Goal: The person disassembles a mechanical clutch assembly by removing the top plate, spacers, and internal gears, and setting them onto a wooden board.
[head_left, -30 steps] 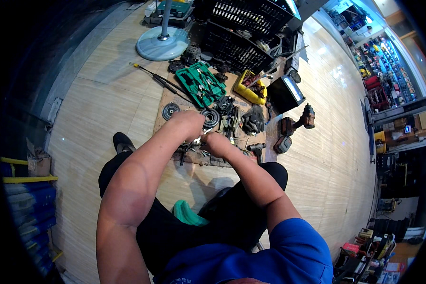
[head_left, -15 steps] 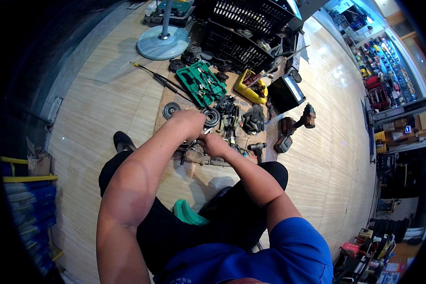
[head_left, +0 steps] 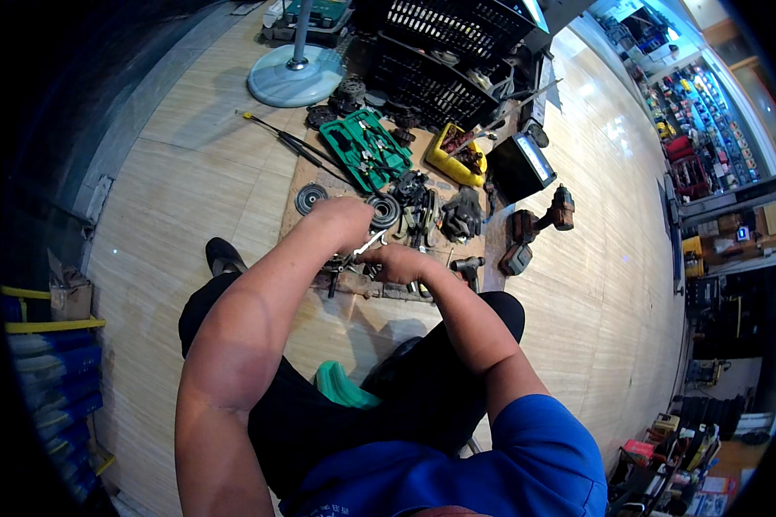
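Observation:
My left hand (head_left: pixel 347 222) is closed, with its fingers curled down out of sight over the metal parts; what it holds is hidden. Just right of it, my right hand (head_left: pixel 397 262) has its fingertips pinched at the lower end of a silver wrench (head_left: pixel 371 242), which slants up between both hands. Beyond them lie two round black pulley-like parts, one (head_left: pixel 310 198) left and one (head_left: pixel 384 210) right of my left wrist. Dark metal parts (head_left: pixel 347 281) lie under and in front of the hands, on a cardboard sheet (head_left: pixel 298 178).
Beyond the hands lie a green tool case (head_left: pixel 366 148), yellow container (head_left: pixel 457 157), dark gloves (head_left: pixel 462 215) and black battery (head_left: pixel 522 169). A cordless drill (head_left: pixel 547 215) stands at the right. Black crates (head_left: pixel 435 82) and a round stand base (head_left: pixel 295 77) are farther off.
My right hand has shifted slightly right and opened a gap from the left hand. More of the wrench shows between them. My left hand is almost unmoved.

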Available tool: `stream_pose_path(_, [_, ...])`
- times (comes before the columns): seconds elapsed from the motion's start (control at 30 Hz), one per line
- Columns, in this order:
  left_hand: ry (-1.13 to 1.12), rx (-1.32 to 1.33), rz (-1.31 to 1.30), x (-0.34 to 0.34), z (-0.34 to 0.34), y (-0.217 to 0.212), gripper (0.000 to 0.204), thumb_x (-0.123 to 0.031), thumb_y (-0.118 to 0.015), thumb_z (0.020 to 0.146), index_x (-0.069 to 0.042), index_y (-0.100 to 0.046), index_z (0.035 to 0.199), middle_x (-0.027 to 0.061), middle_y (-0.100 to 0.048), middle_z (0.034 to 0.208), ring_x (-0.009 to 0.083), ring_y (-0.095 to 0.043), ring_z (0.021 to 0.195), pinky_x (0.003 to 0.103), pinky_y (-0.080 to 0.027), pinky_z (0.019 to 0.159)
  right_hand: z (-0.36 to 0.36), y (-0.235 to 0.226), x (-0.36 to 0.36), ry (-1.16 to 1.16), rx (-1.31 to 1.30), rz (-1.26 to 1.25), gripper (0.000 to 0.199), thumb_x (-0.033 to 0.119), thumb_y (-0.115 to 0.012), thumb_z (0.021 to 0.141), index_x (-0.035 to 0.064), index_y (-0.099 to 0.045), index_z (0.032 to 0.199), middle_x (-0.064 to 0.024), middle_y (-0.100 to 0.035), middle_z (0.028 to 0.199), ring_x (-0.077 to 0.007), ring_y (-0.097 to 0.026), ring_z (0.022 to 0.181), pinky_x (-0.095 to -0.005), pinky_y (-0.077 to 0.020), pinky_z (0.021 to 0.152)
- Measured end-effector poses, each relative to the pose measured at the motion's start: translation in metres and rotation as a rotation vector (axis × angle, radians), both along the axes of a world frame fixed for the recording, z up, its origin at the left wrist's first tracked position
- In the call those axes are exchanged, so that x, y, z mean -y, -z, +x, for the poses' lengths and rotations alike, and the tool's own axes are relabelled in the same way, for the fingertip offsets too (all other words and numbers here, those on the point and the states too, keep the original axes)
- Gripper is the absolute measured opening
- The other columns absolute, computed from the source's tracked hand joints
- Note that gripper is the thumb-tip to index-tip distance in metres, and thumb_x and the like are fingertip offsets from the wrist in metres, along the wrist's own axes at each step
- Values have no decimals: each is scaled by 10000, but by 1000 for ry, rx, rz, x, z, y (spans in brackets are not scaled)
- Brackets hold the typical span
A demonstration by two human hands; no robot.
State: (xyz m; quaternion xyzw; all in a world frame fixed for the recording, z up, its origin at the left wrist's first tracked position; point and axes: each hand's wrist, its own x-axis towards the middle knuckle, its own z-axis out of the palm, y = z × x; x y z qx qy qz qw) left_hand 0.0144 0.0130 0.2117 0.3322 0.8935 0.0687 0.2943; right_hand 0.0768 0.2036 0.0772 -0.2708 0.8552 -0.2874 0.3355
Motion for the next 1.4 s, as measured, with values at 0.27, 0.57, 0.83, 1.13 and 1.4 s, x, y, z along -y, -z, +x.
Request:
stream_pose_path(0.27, [7, -20, 11, 2, 1, 1, 361, -297, -720, 886, -37, -665, 1130, 212, -691, 1138, 378, -655, 1086, 477, -531, 909, 2, -15, 3, -7, 33, 52, 663, 77, -712, 794, 161, -534, 1427, -158, -670, 1249, -318, -646, 1127, -408, -497, 982])
stream_pose_path(0.57, [12, -28, 16, 2, 1, 3, 367, -297, -718, 885, -33, -654, 1132, 216, -693, 1122, 384, -657, 1075, 478, -529, 906, 1, -6, 1, 4, 17, 23, 627, 95, -735, 807, 142, -549, 1404, -158, -671, 1247, -324, -642, 1131, -418, -497, 984])
stream_pose_path(0.83, [26, -27, 28, 3, -1, 4, 354, -287, -721, 883, -22, -661, 1109, 222, -693, 1114, 388, -658, 1063, 477, -532, 895, -1, -12, 6, 18, 7, 87, 593, 144, -775, 807, 109, -568, 1362, -162, -681, 1217, -340, -644, 1130, -443, -504, 964])
stream_pose_path(1.13, [23, -17, 22, 1, -2, 3, 354, -282, -724, 879, -17, -664, 1106, 230, -695, 1095, 390, -660, 1054, 480, -529, 891, 0, -16, 3, 27, 26, 80, 600, 92, -755, 797, 134, -564, 1365, -144, -690, 1204, -329, -649, 1111, -432, -508, 952])
stream_pose_path(1.4, [20, -4, 11, 1, 0, 0, 347, -259, -716, 875, -22, -662, 1123, 227, -695, 1105, 387, -658, 1068, 476, -529, 901, -1, -13, 5, 33, 17, 78, 616, 103, -777, 790, 136, -561, 1366, -161, -689, 1174, -345, -649, 1089, -439, -506, 936])
